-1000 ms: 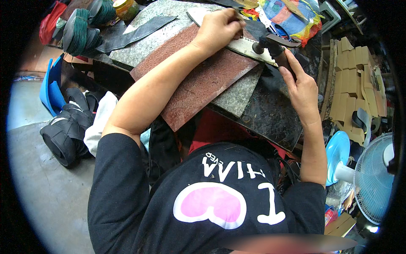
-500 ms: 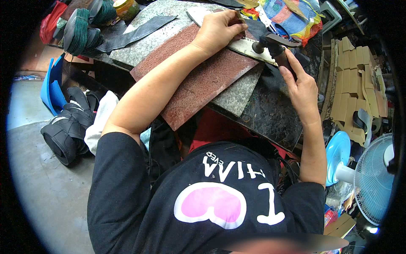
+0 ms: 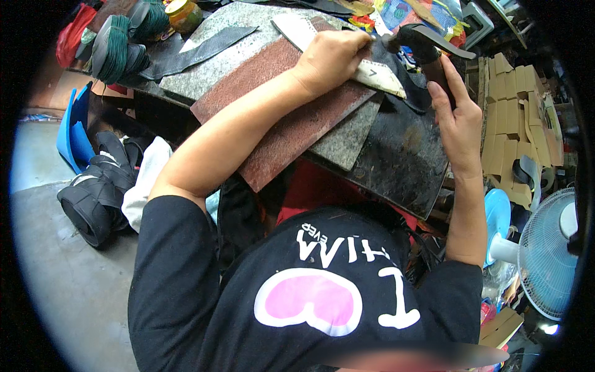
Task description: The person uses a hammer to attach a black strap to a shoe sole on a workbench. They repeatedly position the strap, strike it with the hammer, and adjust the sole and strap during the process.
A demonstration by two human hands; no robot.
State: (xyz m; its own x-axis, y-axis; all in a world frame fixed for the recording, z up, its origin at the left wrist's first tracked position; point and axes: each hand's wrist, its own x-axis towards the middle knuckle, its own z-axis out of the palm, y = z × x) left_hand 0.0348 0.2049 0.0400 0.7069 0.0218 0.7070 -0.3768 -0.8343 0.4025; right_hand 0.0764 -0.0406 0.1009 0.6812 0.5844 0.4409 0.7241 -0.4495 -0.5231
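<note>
A hammer [image 3: 439, 75] with a dark handle and a dark curved head is gripped in my right hand [image 3: 458, 118]. Its head is raised over the bench, above and right of a long whitish strip [image 3: 383, 77]. My left hand [image 3: 334, 59] is closed at the middle of this strip, its thumb and fingers bent together and pressing down. The strip lies across the far end of a rough reddish-brown board [image 3: 279, 121]. Beneath that board, a speckled grey slab [image 3: 348, 141] shows at its corner. Dark fabric-like material [image 3: 406, 84] lies by the strip's right end.
Dark textured strip [image 3: 204, 53] lies on the slab's left. Green cord spools [image 3: 114, 53] and a yellow-lidded jar [image 3: 185, 13] stand at the far left. Folded cardboard [image 3: 517, 124] is stacked at the right, near a fan [image 3: 548, 254]. Black rolls [image 3: 93, 201] lie on the floor.
My right hand has lifted the hammer up and to the right, off the strip. My left hand has shifted slightly right and nearer along the strip, with its fingers more curled.
</note>
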